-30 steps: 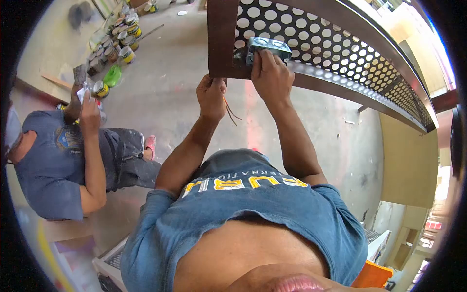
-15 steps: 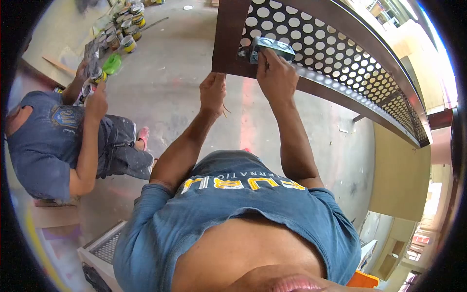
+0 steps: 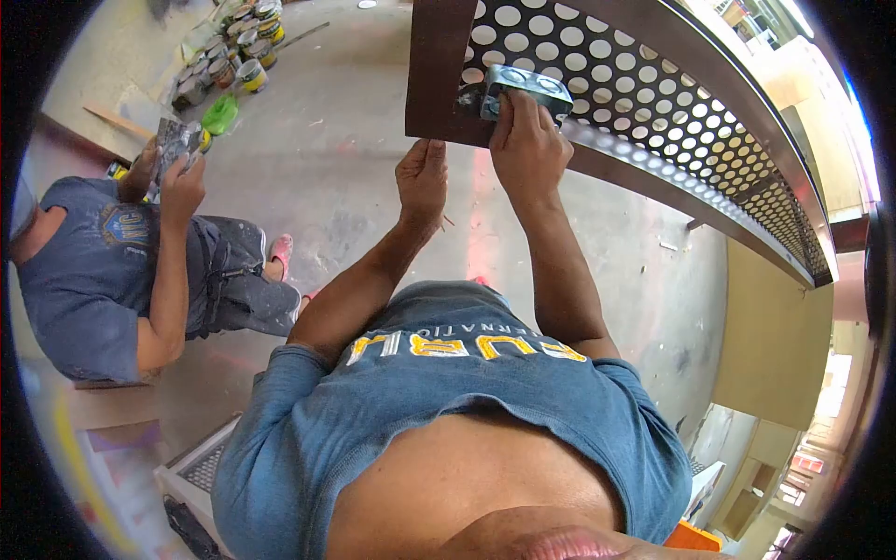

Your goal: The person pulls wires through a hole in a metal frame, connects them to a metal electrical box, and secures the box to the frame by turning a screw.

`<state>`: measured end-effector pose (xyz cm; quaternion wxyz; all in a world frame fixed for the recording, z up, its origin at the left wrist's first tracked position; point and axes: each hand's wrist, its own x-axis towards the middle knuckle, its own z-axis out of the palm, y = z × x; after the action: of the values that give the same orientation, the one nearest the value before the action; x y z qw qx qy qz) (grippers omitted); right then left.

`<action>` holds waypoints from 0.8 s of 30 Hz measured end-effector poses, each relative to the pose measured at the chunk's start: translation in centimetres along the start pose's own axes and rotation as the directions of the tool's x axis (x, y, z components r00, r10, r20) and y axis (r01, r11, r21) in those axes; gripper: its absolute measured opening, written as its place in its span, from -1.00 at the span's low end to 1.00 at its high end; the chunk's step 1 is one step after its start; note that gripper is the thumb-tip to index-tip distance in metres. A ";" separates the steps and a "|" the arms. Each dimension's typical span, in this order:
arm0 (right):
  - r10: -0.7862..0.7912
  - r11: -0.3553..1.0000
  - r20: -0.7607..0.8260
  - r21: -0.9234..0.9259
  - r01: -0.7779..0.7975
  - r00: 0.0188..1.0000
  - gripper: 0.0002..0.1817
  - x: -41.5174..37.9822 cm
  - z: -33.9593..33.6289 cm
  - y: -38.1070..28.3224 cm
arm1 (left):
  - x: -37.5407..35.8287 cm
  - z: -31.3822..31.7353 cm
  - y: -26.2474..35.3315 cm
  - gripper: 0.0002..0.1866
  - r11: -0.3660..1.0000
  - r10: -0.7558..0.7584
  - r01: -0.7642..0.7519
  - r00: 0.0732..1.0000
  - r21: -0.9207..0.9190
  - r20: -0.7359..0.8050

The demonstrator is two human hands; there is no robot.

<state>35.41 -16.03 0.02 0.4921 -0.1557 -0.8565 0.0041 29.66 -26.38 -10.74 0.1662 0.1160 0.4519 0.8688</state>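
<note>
A dark brown frame with a perforated panel [image 3: 597, 56] of white round holes spans the upper right. Against its lower left corner, my right hand [image 3: 530, 140] grips a shiny metal box-like piece [image 3: 528, 86] with round shapes on its face. My left hand [image 3: 422, 182] is closed at the frame's lower edge, left of my right hand. Its fingers are pressed together, and I cannot make out what they hold. A thin reddish strand shows beside the left wrist.
Another person [image 3: 103, 271] sits at the left, holding a dark flat item. Paint cans [image 3: 252, 77] and a green object [image 3: 220, 114] stand on the floor at the upper left. A pale board [image 3: 770, 336] is at the right, a white frame [image 3: 191, 467] at the lower left.
My left hand has shifted slightly right, along the frame's lower edge. The metal piece and my right hand have moved slightly. The other person's hands have tilted the dark item.
</note>
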 end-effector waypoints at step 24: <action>0.259 0.473 0.709 0.499 -0.726 0.656 -0.64 -1.5 -5.7 -1.0 | -0.1 -3.6 5.8 -0.52 0.605 0.489 -0.354 0.872 0.713 0.018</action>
<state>40.67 -18.20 1.89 0.2205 -0.1819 -0.7841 0.5509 27.45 -32.26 -8.04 -0.1413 0.1947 0.7172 0.6540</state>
